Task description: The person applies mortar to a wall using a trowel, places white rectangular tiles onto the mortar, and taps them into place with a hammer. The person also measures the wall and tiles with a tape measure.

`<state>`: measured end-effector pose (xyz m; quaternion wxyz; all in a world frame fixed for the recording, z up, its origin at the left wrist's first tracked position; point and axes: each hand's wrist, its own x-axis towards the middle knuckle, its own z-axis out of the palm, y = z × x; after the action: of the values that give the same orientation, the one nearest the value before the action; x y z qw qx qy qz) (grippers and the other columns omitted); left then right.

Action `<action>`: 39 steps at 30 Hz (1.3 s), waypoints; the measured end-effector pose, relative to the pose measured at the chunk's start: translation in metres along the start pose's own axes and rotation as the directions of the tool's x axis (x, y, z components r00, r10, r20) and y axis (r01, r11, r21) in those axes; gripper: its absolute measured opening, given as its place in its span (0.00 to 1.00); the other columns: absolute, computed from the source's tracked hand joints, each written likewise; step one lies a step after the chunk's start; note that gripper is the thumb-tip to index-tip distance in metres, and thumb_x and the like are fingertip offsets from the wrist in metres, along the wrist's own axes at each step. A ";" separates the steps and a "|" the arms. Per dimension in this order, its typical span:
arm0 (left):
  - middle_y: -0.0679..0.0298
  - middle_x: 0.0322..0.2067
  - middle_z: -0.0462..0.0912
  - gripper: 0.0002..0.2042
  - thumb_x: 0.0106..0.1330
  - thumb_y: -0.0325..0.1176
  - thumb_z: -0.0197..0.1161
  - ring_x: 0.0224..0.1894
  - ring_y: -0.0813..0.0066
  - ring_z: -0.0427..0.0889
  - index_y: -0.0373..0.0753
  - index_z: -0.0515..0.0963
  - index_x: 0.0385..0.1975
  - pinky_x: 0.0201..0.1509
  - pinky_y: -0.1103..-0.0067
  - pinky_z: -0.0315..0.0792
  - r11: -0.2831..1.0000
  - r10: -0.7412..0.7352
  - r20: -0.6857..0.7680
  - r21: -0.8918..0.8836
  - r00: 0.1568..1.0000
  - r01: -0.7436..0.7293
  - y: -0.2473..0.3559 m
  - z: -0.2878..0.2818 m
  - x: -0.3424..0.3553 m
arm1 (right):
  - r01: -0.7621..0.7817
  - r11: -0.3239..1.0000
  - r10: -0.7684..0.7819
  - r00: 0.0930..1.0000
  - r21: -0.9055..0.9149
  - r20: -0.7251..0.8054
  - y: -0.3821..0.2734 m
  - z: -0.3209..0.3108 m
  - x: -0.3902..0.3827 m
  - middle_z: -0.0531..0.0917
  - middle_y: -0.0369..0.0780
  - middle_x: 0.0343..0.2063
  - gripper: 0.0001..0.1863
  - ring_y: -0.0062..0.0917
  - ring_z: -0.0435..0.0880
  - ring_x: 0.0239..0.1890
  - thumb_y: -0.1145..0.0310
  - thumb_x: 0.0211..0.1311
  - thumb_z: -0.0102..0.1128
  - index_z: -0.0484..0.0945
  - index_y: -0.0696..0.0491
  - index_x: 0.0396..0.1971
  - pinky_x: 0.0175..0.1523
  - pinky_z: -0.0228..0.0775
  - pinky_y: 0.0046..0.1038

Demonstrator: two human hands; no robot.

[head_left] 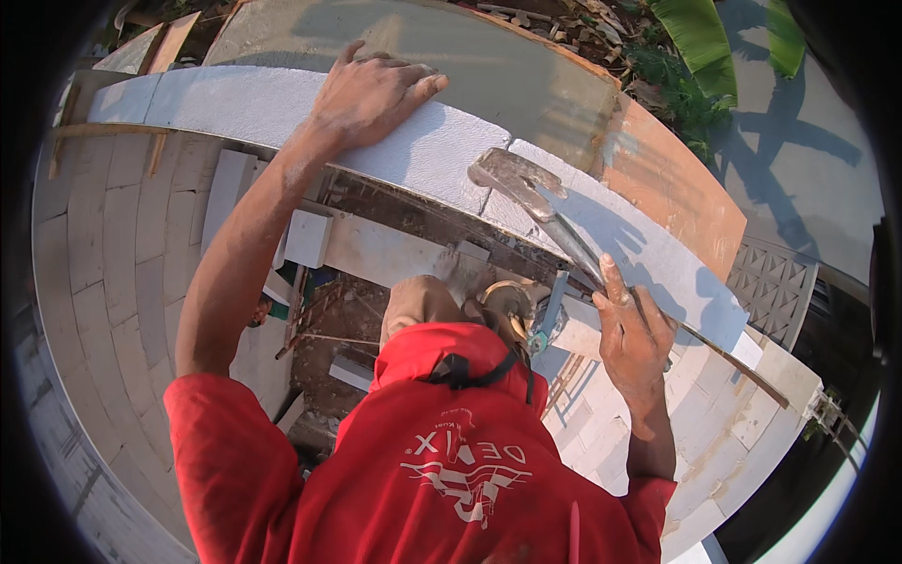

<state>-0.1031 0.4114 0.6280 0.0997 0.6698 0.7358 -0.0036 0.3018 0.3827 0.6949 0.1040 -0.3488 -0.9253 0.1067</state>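
Observation:
My left hand (374,101) lies on top of a row of white lightweight blocks (427,155), fingers spread and holding nothing. My right hand (633,331) is closed around the grey handle of a hammer (575,246). The worn, mortar-smeared hammer head is over the joint between that row and the neighbouring white block (611,209), to its right. Whether the head touches the blocks I cannot tell. The hammer and right hand cast shadows on the right block.
Beyond the blocks are a grey cement surface (470,61) and an orange-brown board (672,183). Below run a pale plank (381,249) and rubble-strewn ground (343,315). Block walls (122,254) rise on both sides. A patterned vent block (775,282) is at the right.

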 end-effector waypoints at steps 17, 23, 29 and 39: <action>0.58 0.57 0.83 0.36 0.68 0.74 0.43 0.66 0.58 0.75 0.54 0.82 0.58 0.76 0.54 0.58 1.000 0.007 0.088 -0.022 0.996 -0.005 -0.005 0.001 0.007 | -0.312 0.936 0.304 0.950 0.160 0.074 0.007 -0.023 -0.039 0.87 0.50 0.38 0.19 0.39 0.87 0.31 0.76 0.68 0.61 0.78 0.61 0.58 0.33 0.76 0.32; 0.58 0.46 0.89 0.38 0.66 0.76 0.42 0.54 0.63 0.85 0.52 0.86 0.53 0.75 0.55 0.59 0.998 0.057 -0.126 -0.017 0.990 -0.060 -0.009 0.015 0.005 | -0.293 0.943 0.300 0.954 0.158 -0.022 0.006 -0.015 -0.041 0.81 0.40 0.25 0.29 0.30 0.79 0.20 0.75 0.56 0.72 0.81 0.46 0.60 0.26 0.68 0.28; 0.60 0.46 0.89 0.38 0.65 0.76 0.43 0.55 0.64 0.85 0.52 0.86 0.53 0.76 0.54 0.57 0.997 0.063 -0.116 -0.030 0.991 -0.067 -0.011 0.018 0.006 | -0.312 0.943 0.309 0.950 0.116 0.046 0.010 -0.014 -0.043 0.82 0.40 0.25 0.30 0.29 0.80 0.20 0.72 0.55 0.74 0.81 0.45 0.61 0.26 0.68 0.28; 0.59 0.46 0.89 0.38 0.64 0.77 0.44 0.53 0.63 0.85 0.52 0.86 0.52 0.74 0.55 0.62 0.997 0.071 -0.110 -0.024 0.991 -0.074 -0.011 0.015 0.005 | -0.335 0.934 0.330 0.942 0.125 0.066 0.007 -0.012 -0.037 0.82 0.40 0.26 0.27 0.28 0.81 0.22 0.69 0.58 0.72 0.81 0.47 0.61 0.27 0.69 0.26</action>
<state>-0.1119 0.4131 0.6110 0.0691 0.6937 0.7154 0.0469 0.3363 0.3646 0.7003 0.0876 -0.4900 -0.8457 0.1924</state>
